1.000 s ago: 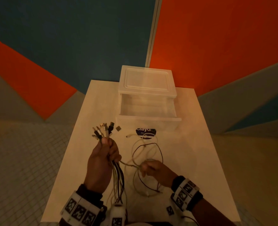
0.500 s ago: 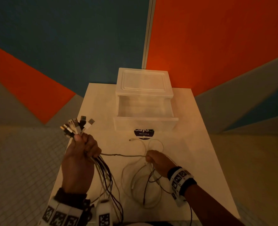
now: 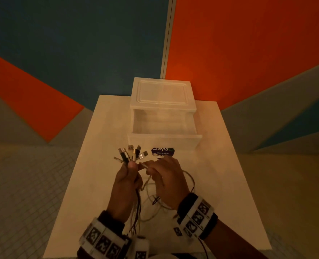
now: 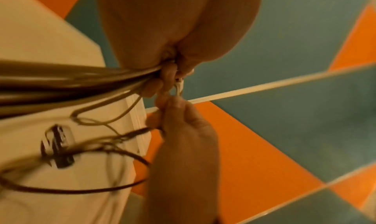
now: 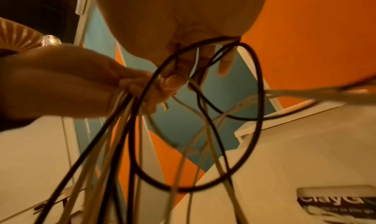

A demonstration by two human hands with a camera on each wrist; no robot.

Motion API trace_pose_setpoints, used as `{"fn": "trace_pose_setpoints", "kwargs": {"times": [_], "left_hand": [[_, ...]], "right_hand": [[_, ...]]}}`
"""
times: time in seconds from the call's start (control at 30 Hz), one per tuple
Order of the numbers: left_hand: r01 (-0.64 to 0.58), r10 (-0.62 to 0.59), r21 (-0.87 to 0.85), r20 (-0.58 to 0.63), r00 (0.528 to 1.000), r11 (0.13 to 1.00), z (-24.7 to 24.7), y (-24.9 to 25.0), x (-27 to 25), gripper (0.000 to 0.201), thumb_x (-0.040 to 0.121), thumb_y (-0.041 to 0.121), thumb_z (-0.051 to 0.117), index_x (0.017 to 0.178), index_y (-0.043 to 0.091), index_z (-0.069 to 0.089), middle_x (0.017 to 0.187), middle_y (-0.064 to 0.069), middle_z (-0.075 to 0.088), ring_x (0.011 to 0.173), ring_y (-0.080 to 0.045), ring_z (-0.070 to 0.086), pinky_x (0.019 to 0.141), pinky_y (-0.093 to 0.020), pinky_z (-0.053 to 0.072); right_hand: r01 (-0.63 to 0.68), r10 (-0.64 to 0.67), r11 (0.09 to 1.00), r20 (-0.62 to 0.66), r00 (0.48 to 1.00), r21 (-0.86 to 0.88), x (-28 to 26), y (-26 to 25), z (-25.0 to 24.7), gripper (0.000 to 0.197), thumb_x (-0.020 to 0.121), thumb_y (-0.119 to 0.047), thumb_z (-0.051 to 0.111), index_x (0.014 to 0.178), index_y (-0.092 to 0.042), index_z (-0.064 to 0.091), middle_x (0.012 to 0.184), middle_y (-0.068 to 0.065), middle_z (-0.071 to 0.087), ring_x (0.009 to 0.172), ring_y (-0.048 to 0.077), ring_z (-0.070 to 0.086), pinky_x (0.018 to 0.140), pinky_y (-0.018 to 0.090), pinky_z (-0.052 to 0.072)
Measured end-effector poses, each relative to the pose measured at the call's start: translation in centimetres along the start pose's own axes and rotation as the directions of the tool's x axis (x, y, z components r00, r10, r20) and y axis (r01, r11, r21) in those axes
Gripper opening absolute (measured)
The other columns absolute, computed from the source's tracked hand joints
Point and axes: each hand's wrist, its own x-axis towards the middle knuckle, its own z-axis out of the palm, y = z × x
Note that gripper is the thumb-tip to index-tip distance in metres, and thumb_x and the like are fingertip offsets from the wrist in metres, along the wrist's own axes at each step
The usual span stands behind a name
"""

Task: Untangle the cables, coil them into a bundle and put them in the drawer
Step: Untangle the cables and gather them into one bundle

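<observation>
At centre frame the left hand (image 3: 126,186) clamps the cables (image 3: 130,155) upright, plugs fanned toward the open drawer (image 3: 164,139) above. The right hand (image 3: 167,181), just right, pinches one pale cable (image 5: 195,89) beside that fist; loose loops (image 3: 189,181) trail toward the table (image 3: 91,165).

The drawer (image 3: 163,126) stands pulled out toward the near edge at the far middle of the desk (image 3: 220,165), its top open, and its front wall (image 3: 164,142) and a dark label (image 3: 162,151) on the desk just before it lie between it and the hands. Bare desk runs along the left edge and, wider, along the right edge beside the drawer unit (image 3: 162,94). At the near middle both hands, the left hand (image 3: 126,186) and the right hand (image 3: 169,181), are close together amid hanging cables (image 3: 189,181), whose loops trail onto the desk below them.
</observation>
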Motion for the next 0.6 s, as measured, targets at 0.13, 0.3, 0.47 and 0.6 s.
{"fn": "trace_pose_setpoints", "kwargs": {"times": [0.13,0.3,0.47,0.6], "left_hand": [[0.031,-0.033,-0.138,-0.009,0.999,0.99,0.0,0.7,0.5,0.03,0.102,0.028,0.036,0.084,0.011,0.053,0.071,-0.006,0.05,0.054,-0.012,0.032,0.055,-0.029,0.033],[-0.048,0.058,-0.211,0.043,0.997,0.976,-1.4,3.1,0.6,0.026,0.1,0.031,0.036,0.08,0.016,0.044,0.07,0.001,0.042,0.056,-0.01,0.027,0.056,-0.026,0.029],[-0.077,0.115,-0.275,0.124,0.986,0.958,-2.5,4.8,0.0,0.028,0.101,0.033,0.035,0.081,0.017,0.045,0.071,0.002,0.043,0.057,-0.009,0.03,0.055,-0.022,0.033],[-0.114,0.174,-0.306,0.176,0.969,0.945,-2.6,5.8,-0.9,0.027,0.099,0.035,0.035,0.082,0.017,0.046,0.073,0.001,0.041,0.056,-0.009,0.029,0.055,-0.022,0.034]], "right_hand": [[0.069,-0.063,0.996,0.101,0.993,-0.061,-2.0,1.0,1.7,0.019,0.086,-0.004,0.047,0.085,-0.019,0.058,0.079,-0.004,0.06,0.084,0.013,0.041,0.091,0.027,0.029],[0.037,0.012,0.979,0.236,0.972,-0.202,-4.2,6.2,3.9,0.032,0.072,0.003,0.056,0.086,-0.025,0.05,0.086,-0.007,0.056,0.086,0.012,0.044,0.098,0.038,0.032],[-0.055,0.187,0.944,0.39,0.902,-0.325,-4.8,9.7,5.1,0.025,0.082,-0.014,0.035,0.094,-0.025,0.055,0.103,-0.006,0.061,0.109,0.017,0.053,0.116,0.05,0.024],[-0.08,0.247,0.907,0.37,0.896,-0.413,-4.4,10.9,5.3,0.031,0.086,-0.023,0.03,0.09,-0.027,0.06,0.091,-0.008,0.065,0.098,0.015,0.063,0.111,0.055,0.033]]}}
